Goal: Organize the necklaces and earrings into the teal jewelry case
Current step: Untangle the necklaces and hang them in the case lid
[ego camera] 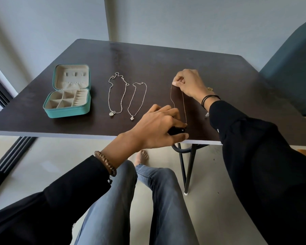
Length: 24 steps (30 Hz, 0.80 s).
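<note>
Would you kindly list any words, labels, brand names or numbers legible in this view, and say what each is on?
None: no readable text anywhere.
The teal jewelry case shows no logo or label.
The necklace pendants are too small to show any engraving.

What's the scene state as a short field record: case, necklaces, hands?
case: teal jewelry case open, compartments look empty, table's left side
loose necklaces: round-pendant necklace and heart-pendant necklace, flat on table
held necklace: thin chain stretched between both hands
left hand: pinching near end
right hand: pinching far end
</note>
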Available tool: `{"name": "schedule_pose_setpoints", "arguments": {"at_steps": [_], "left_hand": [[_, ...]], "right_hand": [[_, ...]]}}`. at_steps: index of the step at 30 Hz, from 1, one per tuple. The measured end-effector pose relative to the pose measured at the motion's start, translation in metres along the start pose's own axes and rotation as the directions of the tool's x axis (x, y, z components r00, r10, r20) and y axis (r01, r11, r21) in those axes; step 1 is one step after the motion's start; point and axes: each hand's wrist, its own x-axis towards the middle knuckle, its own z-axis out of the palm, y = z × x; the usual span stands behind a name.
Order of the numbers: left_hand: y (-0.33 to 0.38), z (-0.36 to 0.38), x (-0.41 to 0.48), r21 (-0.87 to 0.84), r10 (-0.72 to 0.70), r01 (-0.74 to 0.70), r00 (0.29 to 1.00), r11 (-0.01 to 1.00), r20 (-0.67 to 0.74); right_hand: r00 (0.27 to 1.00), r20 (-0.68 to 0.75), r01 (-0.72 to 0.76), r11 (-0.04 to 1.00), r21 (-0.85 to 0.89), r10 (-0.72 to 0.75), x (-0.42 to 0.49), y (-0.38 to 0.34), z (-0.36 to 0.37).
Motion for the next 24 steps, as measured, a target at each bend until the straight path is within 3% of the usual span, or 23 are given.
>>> {"name": "schedule_pose_setpoints", "arguments": {"at_steps": [9, 15, 19, 21, 24], "left_hand": [[-0.013, -0.014, -0.008, -0.022, -0.056, 0.054, 0.994, 0.998, -0.096], [-0.046, -0.034, -0.027, 0.002, -0.191, 0.194, 0.967, 0.981, -0.167], [-0.068, -0.041, -0.038, 0.09, -0.314, 0.356, 0.898, 0.93, -0.309], [-0.076, -0.043, -0.041, 0.101, -0.387, 0.427, 0.879, 0.899, -0.277], [-0.083, -0.044, -0.043, 0.112, -0.425, 0.449, 0.886, 0.887, -0.187]], "right_hand": [[0.999, -0.016, 0.042, 0.998, -0.035, -0.043, 0.0, -0.02, -0.003], [0.981, 0.093, 0.166, 0.985, 0.047, -0.17, 0.011, -0.059, 0.006], [0.939, 0.247, 0.253, 0.967, -0.022, -0.24, 0.019, -0.085, 0.015], [0.931, 0.291, 0.251, 0.966, -0.069, -0.221, 0.023, -0.093, 0.02], [0.956, 0.245, 0.182, 0.981, -0.064, -0.161, 0.025, -0.103, 0.025]]}}
